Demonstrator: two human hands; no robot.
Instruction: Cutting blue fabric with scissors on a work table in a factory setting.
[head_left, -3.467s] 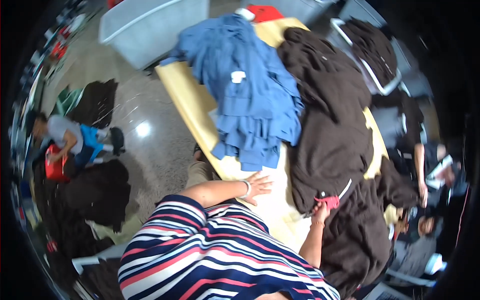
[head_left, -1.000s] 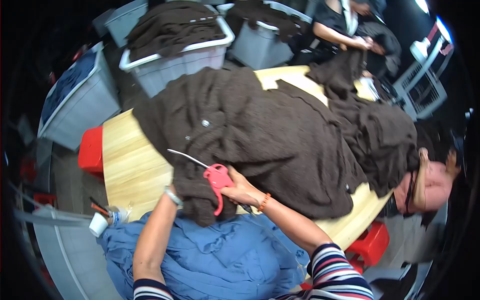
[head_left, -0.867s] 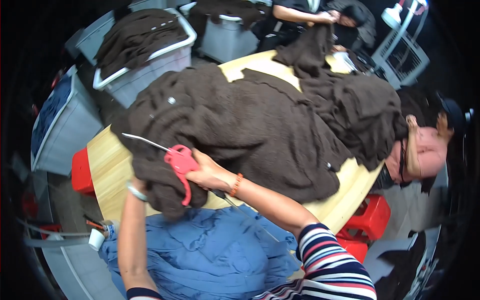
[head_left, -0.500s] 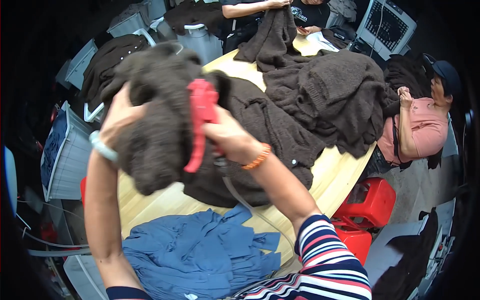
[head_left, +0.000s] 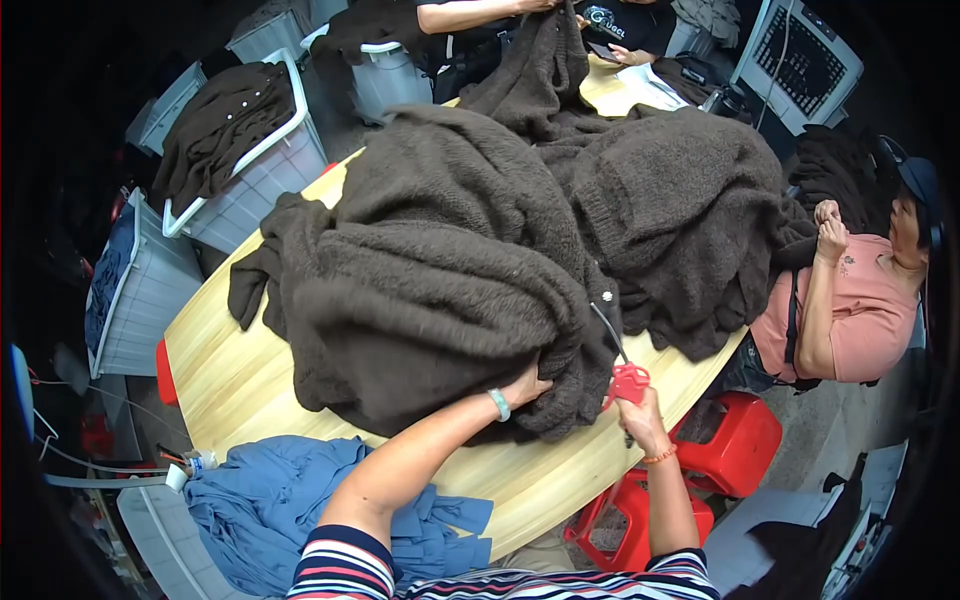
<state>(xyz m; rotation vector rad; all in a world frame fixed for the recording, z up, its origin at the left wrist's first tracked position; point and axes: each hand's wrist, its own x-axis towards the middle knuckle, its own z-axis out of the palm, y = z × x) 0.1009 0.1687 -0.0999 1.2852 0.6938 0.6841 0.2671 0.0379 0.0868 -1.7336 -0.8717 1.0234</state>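
Observation:
A large dark brown knit garment lies heaped over the middle of the table, its near folds smeared by motion. My left hand grips its near edge, the fingertips partly hidden by cloth. To the right, at the table's edge, my right hand is wrapped round a red air blow gun. A thin nozzle runs from the gun toward the garment, and a hose hangs below my hand. Near me lies a pile of blue cloth.
More brown knitwear is heaped at the right, beside a co-worker in pink. Across the table other people handle brown cloth. Grey-white bins stand at the left. Red stools are by the right edge.
The lifted brown garment has come down and spread over the table. My left hand has moved right to its near edge. My right hand has drawn the blow gun down and right.

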